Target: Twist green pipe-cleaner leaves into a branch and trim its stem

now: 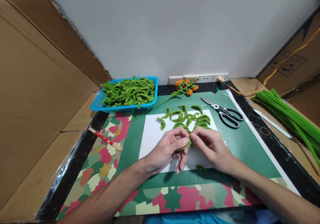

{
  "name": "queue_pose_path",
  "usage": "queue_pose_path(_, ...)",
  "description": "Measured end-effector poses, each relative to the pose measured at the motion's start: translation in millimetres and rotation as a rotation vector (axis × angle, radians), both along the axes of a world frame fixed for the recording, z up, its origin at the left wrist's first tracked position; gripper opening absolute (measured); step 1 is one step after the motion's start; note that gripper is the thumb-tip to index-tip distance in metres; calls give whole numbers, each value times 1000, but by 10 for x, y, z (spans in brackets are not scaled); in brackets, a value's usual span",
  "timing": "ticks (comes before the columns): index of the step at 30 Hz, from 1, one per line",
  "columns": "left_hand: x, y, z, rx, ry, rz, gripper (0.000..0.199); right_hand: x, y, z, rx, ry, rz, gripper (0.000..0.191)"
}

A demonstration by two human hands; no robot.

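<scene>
Over a white sheet [152, 127], my left hand [172, 147] pinches a green fuzzy piece [184, 146] between thumb and forefinger. My right hand [208, 145] is closed at the right end of that same piece, its fingertips touching those of the left. Curved green fuzzy pieces [177, 116] lie on the sheet just beyond both hands, some stacked at the right. One small green bit [200, 167] rests near the sheet's lower edge. The fingertips partly hide the held piece.
A blue basket [156, 92] heaped with green pieces stands at the back left. An orange-flowered stem [172, 94], scissors [226, 113], red-wrapped chopsticks [105, 138] and green stems [287, 117] lie around. Cardboard [37, 67] borders the left; a wall [160, 34] rises behind.
</scene>
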State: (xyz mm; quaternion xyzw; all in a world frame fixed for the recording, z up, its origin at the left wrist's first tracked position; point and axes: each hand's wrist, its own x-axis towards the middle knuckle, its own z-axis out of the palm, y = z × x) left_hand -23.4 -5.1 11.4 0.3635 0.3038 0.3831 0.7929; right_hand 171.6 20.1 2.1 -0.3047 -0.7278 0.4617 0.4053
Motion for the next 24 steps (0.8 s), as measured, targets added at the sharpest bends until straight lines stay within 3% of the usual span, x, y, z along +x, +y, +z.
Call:
queue_pose_path(4, -17, 5, 13, 126, 192, 34, 29, -49, 31, -1, -322, 114, 50, 46)
queue_pose_path(7, -46, -22, 44, 284, 441, 85, 24, -55, 55, 15, -441, 116, 109, 49)
queue_pose_path(9, -58, -41, 64, 385, 566, 134, 22, -38, 60, 36, -352, 54, 88, 46)
queue_pose_path(11, -59, -46, 75, 419, 598, 160, 23, -6, 61, 40, -114, -47, 36, 38)
queue_pose_path(14, -41, -22, 72, 311, 482, 123, 29, 47, 80, -18, 295, -158, -31, 28)
queue_pose_path(17, -14, 10, 41, 182, 350, 90, 36, 85, 120, -119, 540, -203, -48, 24)
queue_pose_path(21, -12, 0, -7, 179, 380, 99, 35, 89, 150, -148, 561, -249, -20, 23)
queue_pose_path(24, -44, -33, -12, 294, 565, 138, 26, 48, 147, -64, 303, -195, 29, 29)
